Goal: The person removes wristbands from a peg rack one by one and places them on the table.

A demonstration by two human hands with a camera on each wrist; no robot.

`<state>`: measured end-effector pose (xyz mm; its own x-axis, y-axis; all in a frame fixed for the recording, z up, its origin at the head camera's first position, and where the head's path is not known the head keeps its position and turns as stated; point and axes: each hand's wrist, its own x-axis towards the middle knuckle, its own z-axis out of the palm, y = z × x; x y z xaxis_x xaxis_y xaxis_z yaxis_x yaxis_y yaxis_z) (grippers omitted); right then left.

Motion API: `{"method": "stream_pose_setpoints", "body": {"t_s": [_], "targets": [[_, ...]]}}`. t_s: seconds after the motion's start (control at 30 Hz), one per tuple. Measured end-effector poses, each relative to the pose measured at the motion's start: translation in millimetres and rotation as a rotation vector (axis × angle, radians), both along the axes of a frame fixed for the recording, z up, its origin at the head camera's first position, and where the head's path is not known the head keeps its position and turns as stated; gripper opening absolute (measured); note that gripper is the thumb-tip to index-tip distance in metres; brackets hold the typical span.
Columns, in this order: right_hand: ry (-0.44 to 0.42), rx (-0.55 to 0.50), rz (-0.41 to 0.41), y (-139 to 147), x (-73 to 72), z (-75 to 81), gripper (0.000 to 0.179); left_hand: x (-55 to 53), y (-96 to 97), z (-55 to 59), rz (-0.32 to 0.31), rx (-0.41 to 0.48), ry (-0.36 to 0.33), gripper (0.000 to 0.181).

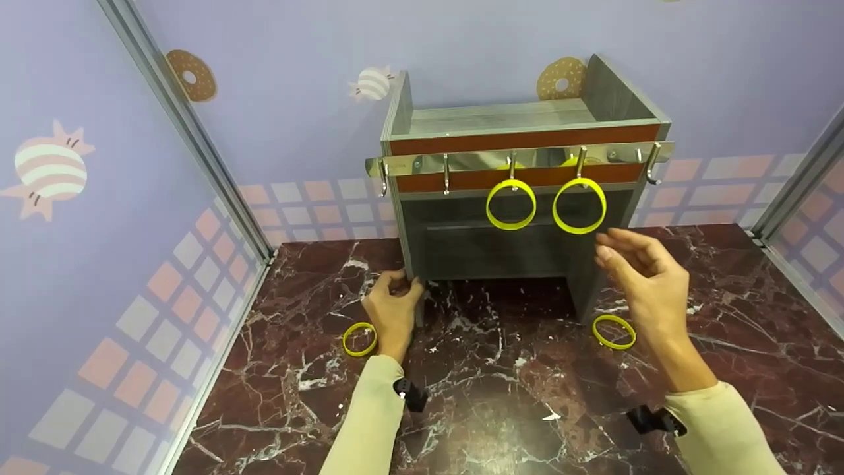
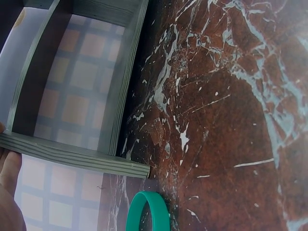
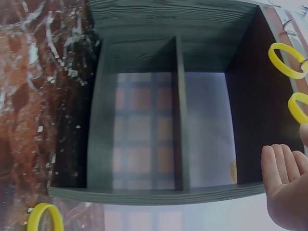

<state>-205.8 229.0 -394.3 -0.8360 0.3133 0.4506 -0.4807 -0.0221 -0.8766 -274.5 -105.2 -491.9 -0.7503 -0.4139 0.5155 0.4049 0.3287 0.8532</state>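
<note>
Ring [image 1: 359, 354] number one lies on the marbled table [image 1: 488, 409], just left of the left hand's wrist. That left hand [image 1: 393, 307] pinches the lower left side panel of the grey shelf [image 1: 501, 117], thumb and fingers on opposite faces of it. Above the left hand, a metal hook rail [image 1: 475, 160] begins and runs across the shelf front toward the right hand. Between and above the hands I see a yellow ring [image 1: 511, 227] hanging on one of its hooks; a second hung ring [image 1: 579, 231] is just beside the right fingertips, though I can't tell whether they touch. A fourth ring [image 1: 615, 347] lies on the table, just left of the right wrist. The right hand [image 1: 649, 284] is raised, well apart from the left, fingers loosely bent around nothing.
</note>
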Motion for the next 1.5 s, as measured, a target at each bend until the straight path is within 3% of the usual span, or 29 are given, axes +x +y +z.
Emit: {"method": "stream_pose_setpoints", "body": {"t_s": [0.37,0.73,1.03,1.5], "targets": [[0.051,-0.059,0.041,-8.3,-10.3,20.9,0.031,0.3,-0.1,-2.4,0.009,-0.003,0.001,0.013],[0.088,-0.156,0.097,-13.4,-18.6,24.2,0.026,0.2,0.8,-3.5,-0.005,0.017,0.005,0.014],[0.111,-0.209,0.082,-16.4,-19.7,30.6,0.023,0.0,0.1,-4.0,0.033,-0.049,0.033,0.013],[0.124,-0.299,0.092,-15.3,-18.3,43.1,0.028,-0.8,-0.5,-1.8,0.041,-0.055,0.013,0.013]]}}
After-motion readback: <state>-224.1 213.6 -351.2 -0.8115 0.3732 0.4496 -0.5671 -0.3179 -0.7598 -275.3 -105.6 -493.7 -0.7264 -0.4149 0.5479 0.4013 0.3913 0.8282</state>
